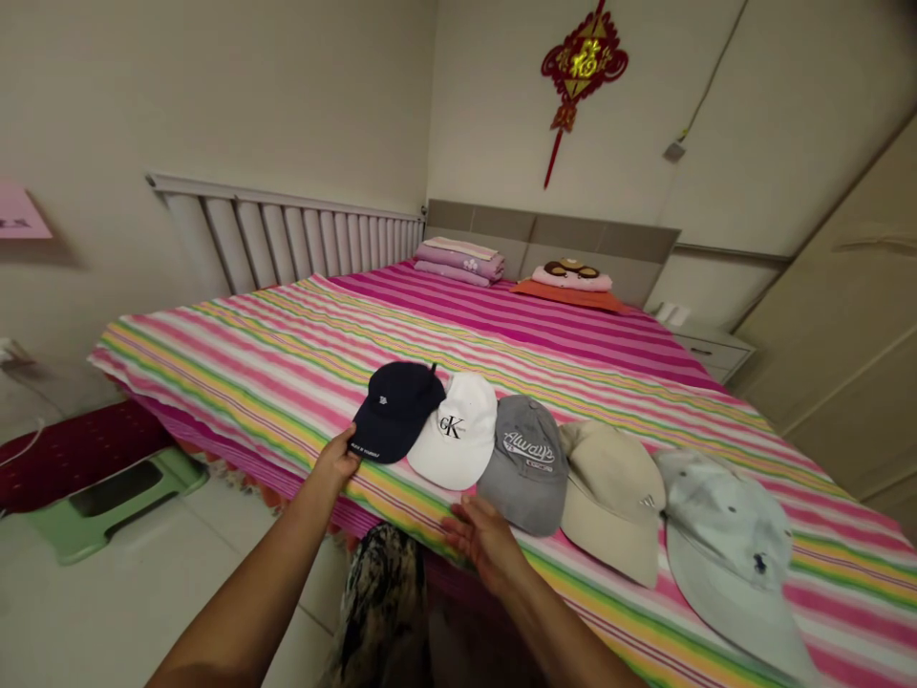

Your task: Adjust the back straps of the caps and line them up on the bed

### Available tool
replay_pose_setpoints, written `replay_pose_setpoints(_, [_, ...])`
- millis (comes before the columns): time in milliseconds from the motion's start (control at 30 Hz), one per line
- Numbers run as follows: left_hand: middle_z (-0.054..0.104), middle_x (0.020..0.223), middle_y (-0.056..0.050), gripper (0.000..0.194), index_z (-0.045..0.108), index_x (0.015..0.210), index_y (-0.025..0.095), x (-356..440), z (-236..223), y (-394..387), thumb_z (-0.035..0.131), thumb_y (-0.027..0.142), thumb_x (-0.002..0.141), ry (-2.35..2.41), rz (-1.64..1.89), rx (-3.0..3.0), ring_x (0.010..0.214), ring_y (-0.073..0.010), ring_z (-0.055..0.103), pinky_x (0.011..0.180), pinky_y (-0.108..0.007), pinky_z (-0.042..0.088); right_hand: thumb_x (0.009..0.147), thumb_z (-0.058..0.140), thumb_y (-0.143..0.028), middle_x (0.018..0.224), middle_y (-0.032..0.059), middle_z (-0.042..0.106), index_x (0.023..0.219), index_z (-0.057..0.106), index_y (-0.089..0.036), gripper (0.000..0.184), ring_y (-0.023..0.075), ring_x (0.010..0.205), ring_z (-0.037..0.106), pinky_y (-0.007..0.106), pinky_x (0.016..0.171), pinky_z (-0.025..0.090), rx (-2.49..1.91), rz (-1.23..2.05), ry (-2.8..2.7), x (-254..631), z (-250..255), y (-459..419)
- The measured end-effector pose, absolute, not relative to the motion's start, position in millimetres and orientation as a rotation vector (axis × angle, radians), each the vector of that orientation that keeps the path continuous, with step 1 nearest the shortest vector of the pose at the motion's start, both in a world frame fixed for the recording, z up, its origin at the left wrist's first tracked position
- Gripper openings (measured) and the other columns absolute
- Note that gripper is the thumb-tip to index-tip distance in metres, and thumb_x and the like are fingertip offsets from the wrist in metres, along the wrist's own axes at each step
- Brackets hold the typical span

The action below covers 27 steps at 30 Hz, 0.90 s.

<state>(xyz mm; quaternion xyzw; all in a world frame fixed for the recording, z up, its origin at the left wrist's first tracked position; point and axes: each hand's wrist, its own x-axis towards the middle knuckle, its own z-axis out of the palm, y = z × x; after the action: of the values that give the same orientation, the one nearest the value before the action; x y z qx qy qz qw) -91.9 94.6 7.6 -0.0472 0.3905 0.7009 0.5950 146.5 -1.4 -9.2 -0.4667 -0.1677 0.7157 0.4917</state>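
Observation:
Several baseball caps lie in a row along the near side of the bed. My left hand (339, 459) pinches the brim edge of the dark navy cap (401, 401), at the row's left end. Beside it, partly overlapped, sits a white cap (462, 425) with black "CK" lettering. My right hand (487, 537) is open, fingers apart, just below the white cap's brim at the bed edge. A grey cap (528, 468) with "Always" lettering comes to its right, then a beige cap (612, 497) and a pale blue-green cap (731, 549).
The bed has a striped cover (272, 354). Folded purple bedding (458, 263) and a pink pillow (571, 277) lie by the headboard (594, 244). A green stool (118, 502) stands on the floor at left. A white nightstand (706, 346) is at right.

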Motion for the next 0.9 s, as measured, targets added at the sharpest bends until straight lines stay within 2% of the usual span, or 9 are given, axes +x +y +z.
replay_pose_setpoints(133, [0.059, 0.048, 0.000, 0.023, 0.055, 0.100, 0.006, -91.1, -3.0, 98.9, 0.043, 0.005, 0.081, 0.992, 1.677, -0.135, 0.038, -0.0093, 0.055, 0.047, -0.017, 0.051, 0.062, 0.071, -0.030, 0.069, -0.0030, 0.058, 0.080, 0.049, -0.019, 0.031, 0.0124, 0.061, 0.062, 0.022, 0.052, 0.050, -1.145, 1.646, -0.341, 128.6, -10.2, 10.6])
replay_pose_setpoints(233, [0.060, 0.052, -0.001, 0.017, 0.057, 0.091, 0.007, -91.4, -4.3, 100.4, 0.045, 0.005, 0.079, 1.035, 1.688, -0.112, 0.041, -0.0089, 0.056, 0.047, -0.016, 0.051, 0.071, 0.064, -0.028, 0.063, -0.0050, 0.056, 0.077, 0.045, -0.020, 0.021, 0.0086, 0.056, 0.061, 0.017, 0.049, 0.048, -1.166, 1.604, -0.273, 119.9, -7.6, 24.6])
replay_pose_setpoints(333, [0.059, 0.053, -0.001, 0.013, 0.058, 0.084, 0.008, -92.2, -6.2, 101.9, 0.047, 0.006, 0.078, 1.094, 1.680, -0.055, 0.043, -0.0087, 0.056, 0.046, -0.017, 0.051, 0.074, 0.060, -0.024, 0.050, -0.0063, 0.053, 0.073, 0.044, -0.020, 0.017, 0.0075, 0.044, 0.055, 0.015, 0.040, 0.043, -1.174, 1.604, -0.262, 117.3, 0.3, 43.0])
replay_pose_setpoints(467, [0.057, 0.051, 0.000, 0.008, 0.057, 0.075, 0.010, -91.8, -10.3, 100.8, 0.049, 0.011, 0.078, 1.198, 1.637, 0.096, 0.040, -0.0084, 0.052, 0.041, -0.017, 0.047, 0.066, 0.066, -0.016, 0.043, -0.0087, 0.050, 0.077, 0.048, -0.020, 0.021, 0.0056, 0.032, 0.045, 0.013, 0.032, 0.037, -1.111, 1.593, -0.373, 130.1, 20.3, 58.5])
replay_pose_setpoints(633, [0.054, 0.049, 0.000, 0.011, 0.058, 0.068, 0.011, -98.0, -12.7, 91.2, 0.058, 0.021, 0.072, 1.359, 1.502, 0.362, 0.040, -0.0086, 0.048, 0.039, -0.019, 0.041, 0.054, 0.075, -0.019, 0.060, -0.0056, 0.061, 0.085, 0.055, -0.019, 0.036, 0.0034, 0.036, 0.043, 0.014, 0.034, 0.037, -0.996, 1.545, -0.546, 169.8, 45.5, 34.4])
replay_pose_setpoints(700, [0.055, 0.053, -0.001, 0.012, 0.059, 0.068, 0.011, -104.9, -8.7, 86.4, 0.061, 0.023, 0.069, 1.445, 1.467, 0.437, 0.047, -0.0116, 0.052, 0.044, -0.021, 0.043, 0.052, 0.077, -0.022, 0.068, -0.0042, 0.063, 0.086, 0.057, -0.019, 0.039, 0.0032, 0.039, 0.043, 0.015, 0.037, 0.037, -0.965, 1.503, -0.619, 189.0, 50.4, 14.9])
replay_pose_setpoints(767, [0.059, 0.063, -0.003, 0.013, 0.059, 0.074, 0.013, -109.5, 0.0, 81.4, 0.064, 0.021, 0.065, 1.536, 1.465, 0.490, 0.064, -0.0164, 0.059, 0.054, -0.023, 0.046, 0.056, 0.075, -0.028, 0.069, -0.0030, 0.062, 0.086, 0.059, -0.018, 0.036, 0.0047, 0.042, 0.042, 0.017, 0.040, 0.037, -0.972, 1.398, -0.780, 208.4, 50.9, -5.4])
replay_pose_setpoints(900, [0.063, 0.087, -0.006, 0.026, 0.060, 0.088, 0.016, -86.1, 29.3, 67.5, 0.064, 0.014, 0.063, 1.517, 1.567, 0.730, 0.103, -0.0232, 0.052, 0.077, -0.024, 0.043, 0.063, 0.070, -0.034, 0.052, -0.0020, 0.057, 0.071, 0.061, -0.016, 0.022, 0.0111, 0.052, 0.047, 0.023, 0.055, 0.040, -1.142, 1.206, -1.033, 240.0, 39.8, -42.0])
